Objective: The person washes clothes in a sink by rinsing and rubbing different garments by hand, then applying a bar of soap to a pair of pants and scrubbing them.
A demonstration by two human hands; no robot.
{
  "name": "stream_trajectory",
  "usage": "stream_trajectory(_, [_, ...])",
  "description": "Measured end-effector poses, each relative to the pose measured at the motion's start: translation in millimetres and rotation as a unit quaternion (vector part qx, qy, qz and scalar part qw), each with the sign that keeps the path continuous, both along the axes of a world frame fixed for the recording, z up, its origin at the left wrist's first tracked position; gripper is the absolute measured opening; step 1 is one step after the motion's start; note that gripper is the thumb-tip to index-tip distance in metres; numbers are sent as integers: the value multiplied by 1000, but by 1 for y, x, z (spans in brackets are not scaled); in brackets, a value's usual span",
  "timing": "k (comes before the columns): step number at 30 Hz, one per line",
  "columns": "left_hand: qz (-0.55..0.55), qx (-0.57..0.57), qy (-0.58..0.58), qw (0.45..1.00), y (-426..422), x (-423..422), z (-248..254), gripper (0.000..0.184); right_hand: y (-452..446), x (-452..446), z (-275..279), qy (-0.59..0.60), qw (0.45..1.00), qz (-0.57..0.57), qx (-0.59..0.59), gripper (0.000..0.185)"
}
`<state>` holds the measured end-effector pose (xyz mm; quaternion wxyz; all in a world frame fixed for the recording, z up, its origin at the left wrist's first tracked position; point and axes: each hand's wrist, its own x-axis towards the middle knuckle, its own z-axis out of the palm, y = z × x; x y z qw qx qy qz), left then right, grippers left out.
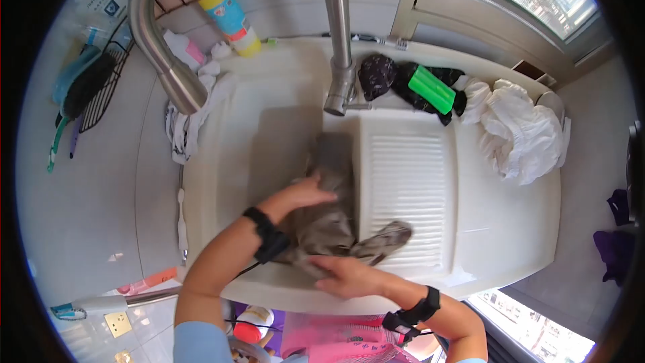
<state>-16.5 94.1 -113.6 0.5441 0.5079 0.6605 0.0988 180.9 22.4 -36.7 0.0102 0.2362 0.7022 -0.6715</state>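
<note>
A wet brown-grey cloth [326, 228], perhaps a garment, lies bunched in the white sink basin [235, 121]. One end of it rests over the edge of the ribbed washboard [408, 188]. My left hand [308, 193] is on the cloth's upper part, fingers curled into it and slightly blurred. Lower down, near the front rim, my right hand [346, 277] grips a fold of the same cloth. Some fingertips of both hands are hidden. Black straps circle both wrists.
A metal faucet [341, 74] rises behind the washboard, and a curved metal spout [178, 81] hangs at upper left. On the back ledge are a green soap bar or brush [432, 89] on dark cloth and bunched white fabric [521, 131]. A yellow-blue bottle [232, 20] stands behind.
</note>
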Motion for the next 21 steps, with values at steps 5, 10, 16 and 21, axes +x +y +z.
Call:
stream_trajectory(5, [-17,29,-13,999,8,-13,-25,40,45,23,4,-22,986,-159,41,26])
stream_trajectory(10, [-3,218,-31,975,-23,-36,105,20,102,-1,-2,25,950,-236,205,28])
stream_trajectory(16, [144,318,-13,937,-65,-33,249,22,117,-67,-52,-85,952,-100,277,42])
stream_trajectory(21, [326,354,-138,865,-101,-67,278,23,131,-54,-1,-64,985,-150,-50,45])
